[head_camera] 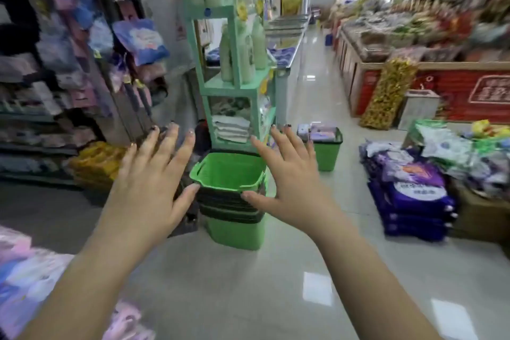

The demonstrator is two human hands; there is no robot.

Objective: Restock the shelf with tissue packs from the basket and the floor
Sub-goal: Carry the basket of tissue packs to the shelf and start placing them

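Note:
My left hand [150, 179] and my right hand [294, 176] are stretched out in front of me, fingers spread, holding nothing. Between them on the floor stands a stack of green baskets [230, 171], the top one empty. Behind it a second green basket [327, 152] holds purple tissue packs [321, 129]. A pile of purple tissue packs [414, 190] lies on the floor at the right. The shelf [36, 116] on the left carries blurred pastel packs, and more pink and blue packs [24, 279] show at the bottom left corner.
A mint-green display stand [240, 83] with bottles rises just behind the baskets. Yellow packs [93, 163] sit low by the shelf. At the right stand a red produce counter [455, 91], a metal bin [419, 107] and a cardboard box [480, 215]. The aisle floor [311, 69] runs back between them.

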